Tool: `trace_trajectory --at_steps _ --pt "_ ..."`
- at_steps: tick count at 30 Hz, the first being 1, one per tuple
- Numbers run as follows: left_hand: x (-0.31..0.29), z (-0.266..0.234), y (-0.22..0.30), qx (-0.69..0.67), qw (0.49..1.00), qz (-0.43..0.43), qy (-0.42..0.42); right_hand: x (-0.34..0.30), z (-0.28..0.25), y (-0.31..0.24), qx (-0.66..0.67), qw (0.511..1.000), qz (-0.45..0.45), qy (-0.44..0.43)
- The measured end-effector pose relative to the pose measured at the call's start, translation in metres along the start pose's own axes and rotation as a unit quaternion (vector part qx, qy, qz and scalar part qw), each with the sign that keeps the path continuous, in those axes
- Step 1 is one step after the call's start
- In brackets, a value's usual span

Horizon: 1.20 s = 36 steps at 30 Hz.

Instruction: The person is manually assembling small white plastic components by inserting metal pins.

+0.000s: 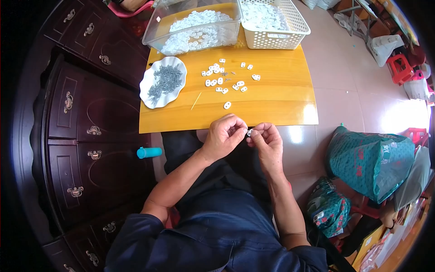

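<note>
- At your far left stands a dark wooden cabinet (68, 111) with ornate metal handles.
- Just right of it, beside your legs and near the counter (281, 104), is a turquoise bottle (149, 152) lying lengthwise across your view.
- On the counter's left side, a white wavy-rimmed dish (146, 86) holds a heap of thin grey pieces (166, 81).
- Behind the dish, at the far edge, a clear bin (156, 40) carries many white pieces.
- Right of the dish, a thin yellow stick (196, 100) lies slanted on the wood.
- Beyond your hands, loose white two-hole pieces (214, 83) lie scattered mid-counter, a few grey bits among them; one lone two-hole piece (227, 105) lies nearest you.
- Your left hand (225, 138) has its grip closed to a pinch, thumb and forefinger at the left of a small pale piece (249, 133).
- That piece sits between your two hands, just off the counter's near edge, above your lap.
- Your right hand (267, 140) pinches it from the right, grip closed, other fingers curled.
- Behind, at the far right corner, stands a perforated basket (274, 41) of white pieces.
- On the floor to your right rest green bags (369, 158), with a red stool (399, 69) farther off.
</note>
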<state>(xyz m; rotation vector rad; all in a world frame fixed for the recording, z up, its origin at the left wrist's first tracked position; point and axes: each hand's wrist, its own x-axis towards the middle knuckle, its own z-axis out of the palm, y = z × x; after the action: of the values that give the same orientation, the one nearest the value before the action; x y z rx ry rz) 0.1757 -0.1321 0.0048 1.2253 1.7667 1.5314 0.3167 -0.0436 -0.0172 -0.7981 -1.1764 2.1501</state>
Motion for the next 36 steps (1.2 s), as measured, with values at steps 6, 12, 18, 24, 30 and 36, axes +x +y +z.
trace_trajectory --at_steps 6,12,18,24,30,36 --pt "-0.001 -0.002 -0.002 0.002 1.0 -0.005 -0.004 0.0 0.0 0.0 0.004 1.0 0.0 0.005" --pt "-0.001 0.0 -0.001 -0.002 1.0 -0.003 -0.011 0.0 0.0 0.0 0.005 1.0 -0.004 0.004" --pt "0.0 -0.001 0.004 0.011 1.0 -0.013 -0.022 -0.001 0.001 0.001 0.011 1.0 -0.022 0.016" --pt "0.0 -0.002 0.005 0.008 0.999 -0.015 -0.03 -0.003 0.002 0.001 0.022 0.999 -0.018 0.021" --pt "0.0 -0.01 -0.002 -0.048 0.997 -0.055 -0.03 -0.003 0.006 -0.003 0.062 0.998 -0.015 0.004" --pt "0.026 -0.039 -0.006 0.119 0.989 0.037 0.076 -0.001 0.003 -0.007 0.04 0.998 -0.037 0.029"
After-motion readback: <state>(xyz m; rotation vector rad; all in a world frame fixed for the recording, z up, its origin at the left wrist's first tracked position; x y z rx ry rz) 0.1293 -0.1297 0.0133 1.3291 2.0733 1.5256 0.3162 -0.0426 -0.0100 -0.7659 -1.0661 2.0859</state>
